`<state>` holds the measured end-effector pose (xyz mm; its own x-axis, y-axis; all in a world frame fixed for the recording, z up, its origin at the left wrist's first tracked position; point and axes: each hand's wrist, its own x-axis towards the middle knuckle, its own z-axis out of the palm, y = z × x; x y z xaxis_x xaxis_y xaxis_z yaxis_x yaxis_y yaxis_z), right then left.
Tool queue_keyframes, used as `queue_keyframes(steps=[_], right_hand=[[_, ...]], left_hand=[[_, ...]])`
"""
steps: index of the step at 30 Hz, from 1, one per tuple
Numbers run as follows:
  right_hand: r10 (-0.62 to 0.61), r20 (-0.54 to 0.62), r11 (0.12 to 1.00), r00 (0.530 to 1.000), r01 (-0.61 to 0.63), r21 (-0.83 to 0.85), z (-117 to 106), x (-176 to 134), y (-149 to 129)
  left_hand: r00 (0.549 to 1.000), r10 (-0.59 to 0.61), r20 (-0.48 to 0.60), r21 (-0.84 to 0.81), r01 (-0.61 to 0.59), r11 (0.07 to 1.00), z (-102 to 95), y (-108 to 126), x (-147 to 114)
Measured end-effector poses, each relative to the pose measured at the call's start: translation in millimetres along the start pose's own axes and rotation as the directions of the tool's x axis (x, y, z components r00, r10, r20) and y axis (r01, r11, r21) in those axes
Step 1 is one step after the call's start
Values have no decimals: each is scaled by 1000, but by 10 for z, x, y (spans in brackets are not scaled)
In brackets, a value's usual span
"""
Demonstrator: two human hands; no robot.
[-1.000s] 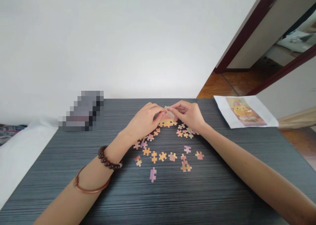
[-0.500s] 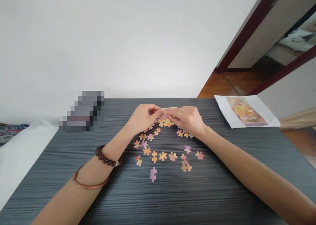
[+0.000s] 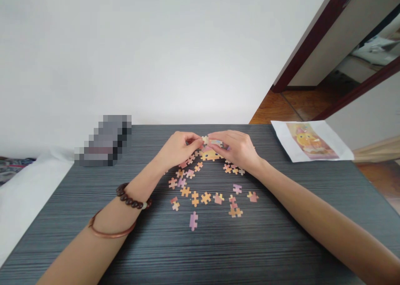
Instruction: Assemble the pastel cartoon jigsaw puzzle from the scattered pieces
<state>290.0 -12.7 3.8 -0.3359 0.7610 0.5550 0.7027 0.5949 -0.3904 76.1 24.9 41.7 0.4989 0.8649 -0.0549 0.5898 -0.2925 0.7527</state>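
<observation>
Between my two hands is a small pale jigsaw puzzle piece (image 3: 205, 140). The thumb and fingers of my left hand (image 3: 181, 149) pinch it from the left. From the right, the fingertips of my right hand (image 3: 236, 147) close on the same piece. Just below the hands lies a joined puzzle section (image 3: 211, 154), yellow with a dark eye and pink above; my right hand partly covers it. Around it are scattered loose pieces, among them an orange piece (image 3: 206, 198), a purple piece (image 3: 193, 221) and a joined pink and orange cluster (image 3: 235, 210).
At the table's right rear lies a white sheet (image 3: 284, 145) with a printed picture of a yellow character. A blurred-out dark object (image 3: 104, 141) rests at the left rear. The dark striped table (image 3: 156, 251) meets a white wall (image 3: 193, 60) behind.
My right hand has lifted and curled its fingers, so the pale piece between the hands now shows. My left hand has barely shifted, and the loose pieces lie as before.
</observation>
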Motion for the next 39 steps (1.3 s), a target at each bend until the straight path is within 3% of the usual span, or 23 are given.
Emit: queue_keyframes(steps=[7,12,16,21,24,31,39], right_hand=[[-41,9,997,999,41,59,23,14,52],[-132,-17,984,991,133,120,23,16,40],[-127,12,979,992,124,159,21,5,34],[-102,-39,991,994,104,83,34,15,45],[-67,-19,997,998,68,27,41,31,54],[-88,63,993,994,93,-71,44,71,39],[-84,84,990,993,92,-103,83,79,48]], left_hand=[[994,40,106,73,-48,996,-59,14,-13],[990,40,133,40,-46,998,-62,29,-35],[989,63,137,99,-77,992,-79,17,-18],[966,257,5,262,-249,932,-85,-95,29],[941,337,9,326,-322,889,-86,-184,55],[952,297,71,386,-301,872,-41,-232,72],[955,290,70,429,-291,855,21,-239,84]])
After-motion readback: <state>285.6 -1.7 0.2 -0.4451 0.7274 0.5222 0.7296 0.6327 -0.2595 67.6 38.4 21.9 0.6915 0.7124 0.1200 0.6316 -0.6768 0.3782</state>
